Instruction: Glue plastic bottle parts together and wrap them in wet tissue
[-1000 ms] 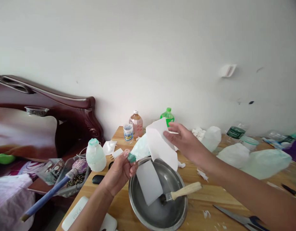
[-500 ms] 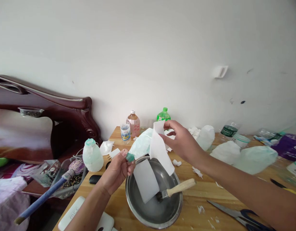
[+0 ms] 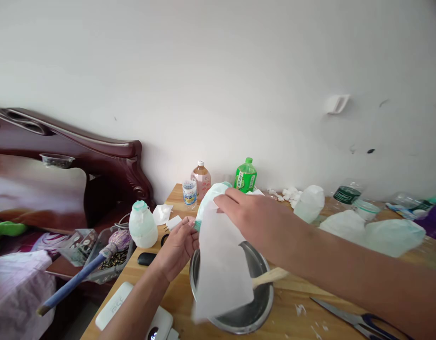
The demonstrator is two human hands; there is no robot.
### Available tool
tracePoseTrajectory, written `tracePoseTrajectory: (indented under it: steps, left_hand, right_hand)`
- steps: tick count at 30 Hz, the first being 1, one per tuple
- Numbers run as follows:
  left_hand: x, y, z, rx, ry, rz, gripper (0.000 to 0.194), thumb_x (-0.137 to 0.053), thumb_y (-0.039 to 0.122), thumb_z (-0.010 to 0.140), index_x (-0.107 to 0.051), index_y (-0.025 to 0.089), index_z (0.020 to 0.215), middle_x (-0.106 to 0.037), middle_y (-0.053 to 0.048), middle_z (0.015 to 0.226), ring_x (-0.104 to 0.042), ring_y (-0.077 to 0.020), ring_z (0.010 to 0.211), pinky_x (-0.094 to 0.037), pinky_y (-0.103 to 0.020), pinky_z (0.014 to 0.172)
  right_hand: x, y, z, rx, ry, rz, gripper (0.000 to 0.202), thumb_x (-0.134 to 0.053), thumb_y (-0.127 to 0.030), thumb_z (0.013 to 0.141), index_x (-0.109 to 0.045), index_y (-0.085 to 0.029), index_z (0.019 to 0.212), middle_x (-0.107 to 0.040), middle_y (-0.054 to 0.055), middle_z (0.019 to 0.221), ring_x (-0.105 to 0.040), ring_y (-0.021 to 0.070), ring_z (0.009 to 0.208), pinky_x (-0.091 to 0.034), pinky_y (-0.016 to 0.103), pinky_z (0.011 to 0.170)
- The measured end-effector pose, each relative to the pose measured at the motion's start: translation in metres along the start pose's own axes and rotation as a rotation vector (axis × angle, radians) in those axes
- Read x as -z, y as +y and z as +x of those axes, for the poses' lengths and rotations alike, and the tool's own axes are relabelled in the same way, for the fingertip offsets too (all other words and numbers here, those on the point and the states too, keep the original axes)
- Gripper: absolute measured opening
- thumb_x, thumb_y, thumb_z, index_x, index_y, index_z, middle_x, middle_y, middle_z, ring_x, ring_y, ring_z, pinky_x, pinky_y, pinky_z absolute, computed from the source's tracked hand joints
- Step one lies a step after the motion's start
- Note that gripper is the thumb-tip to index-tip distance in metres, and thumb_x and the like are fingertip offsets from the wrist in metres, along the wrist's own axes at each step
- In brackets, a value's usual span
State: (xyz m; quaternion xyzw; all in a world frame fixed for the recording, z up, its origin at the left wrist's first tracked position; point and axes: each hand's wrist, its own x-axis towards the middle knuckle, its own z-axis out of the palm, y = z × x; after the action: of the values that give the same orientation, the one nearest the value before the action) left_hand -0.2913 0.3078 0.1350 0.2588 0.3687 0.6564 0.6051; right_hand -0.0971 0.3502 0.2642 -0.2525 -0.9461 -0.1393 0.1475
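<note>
My left hand is closed around the green neck of a pale, paper-covered plastic bottle, tilted with its body toward the wall. My right hand pinches the top of a white sheet of paper, which hangs in front of the bottle and over the metal bowl. Most of the bottle is hidden behind the sheet and my right hand. A brush with a wooden handle rests in the bowl, its bristles behind the paper.
Scissors lie at the right front, near paper scraps. Several whitish paper-covered shapes stand at right. At left are another coated bottle, a white power bank and a black object. A green bottle stands by the wall.
My right hand has brought the sheet left and toward me, so it now covers the bottle and much of the bowl. The paper piece in the bowl is now hidden. The view has shifted slightly.
</note>
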Motion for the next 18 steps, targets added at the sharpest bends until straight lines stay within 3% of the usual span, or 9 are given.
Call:
tracePoseTrajectory:
  steps: [3,6,8,12,18]
  left_hand:
    - [-0.001,0.000,-0.002,-0.010,0.041,0.015,0.032,-0.090,0.033,0.067,-0.065,0.017,0.079,-0.066,0.002,0.067,-0.060,-0.0136,0.062,-0.045,-0.024,0.059]
    - [0.002,-0.003,0.000,-0.024,0.003,0.030,0.033,-0.087,0.034,0.071,-0.069,0.017,0.093,-0.070,-0.001,0.072,-0.063,-0.0160,0.067,-0.047,-0.026,0.063]
    - [0.004,-0.006,0.002,-0.023,-0.055,0.046,0.027,-0.083,0.035,0.077,-0.067,0.017,0.090,-0.068,-0.001,0.071,-0.061,-0.0144,0.064,-0.047,-0.025,0.062]
    - [0.006,-0.007,0.002,0.027,-0.197,0.082,0.025,-0.077,0.034,0.083,-0.062,0.016,0.091,-0.067,-0.004,0.073,-0.062,-0.0146,0.064,-0.049,-0.026,0.061]
    - [0.004,-0.005,0.000,0.050,-0.282,0.106,0.028,-0.076,0.036,0.085,-0.058,0.015,0.093,-0.066,-0.005,0.074,-0.062,-0.0130,0.064,-0.051,-0.024,0.063]
  right_hand:
    - [-0.001,0.011,0.018,-0.082,-0.173,-0.003,0.033,-0.055,0.007,0.079,-0.059,-0.019,0.098,-0.067,0.003,0.091,-0.063,0.0166,0.065,-0.038,0.028,0.051]
    - [-0.002,0.035,0.034,-0.103,-0.121,0.129,0.016,-0.051,-0.007,0.093,-0.059,-0.020,0.095,-0.066,0.004,0.085,-0.063,0.0178,0.075,-0.040,0.028,0.061]
    - [-0.003,0.052,0.040,-0.158,-0.090,0.177,0.016,-0.050,-0.020,0.099,-0.057,-0.022,0.084,-0.063,0.003,0.077,-0.060,0.0176,0.070,-0.037,0.029,0.061]
    - [-0.004,0.077,0.043,-0.273,-0.103,0.231,0.029,-0.052,-0.034,0.098,-0.050,-0.023,0.072,-0.059,0.003,0.068,-0.054,0.0169,0.060,-0.031,0.030,0.058]
    - [-0.005,0.084,0.037,-0.331,-0.124,0.241,0.020,-0.054,-0.035,0.094,-0.052,-0.023,0.079,-0.059,0.002,0.068,-0.053,0.0165,0.058,-0.030,0.030,0.055]
